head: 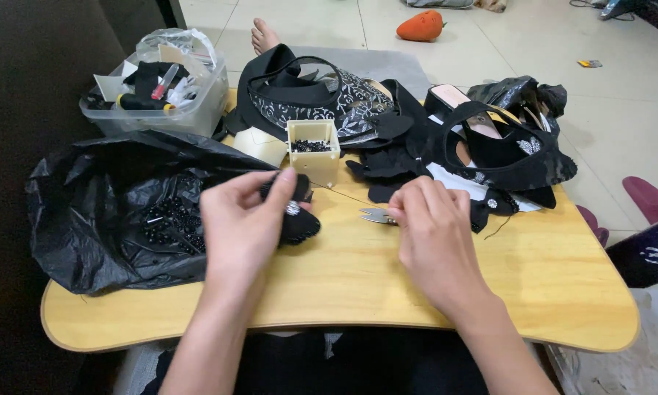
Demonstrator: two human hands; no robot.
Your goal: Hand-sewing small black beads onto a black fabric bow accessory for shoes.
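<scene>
My left hand [245, 219] pinches a small black fabric piece [300, 223] with a shiny bead patch, holding it just above the wooden lap table [358, 285]. My right hand [431, 230] is closed on small metal thread snips [375, 215], whose blades point left. A thin thread [336, 192] runs taut from the fabric piece toward my right hand. Directly behind the fabric stands a small cream box [314, 150] filled with black beads.
A black plastic bag [117, 212] holding black beads lies at the left. A clear tub [157, 91] of supplies sits behind it. Black shoe uppers and straps [482, 143] pile up at the back right. A bare foot [263, 36] and an orange toy [420, 25] rest on the tiled floor.
</scene>
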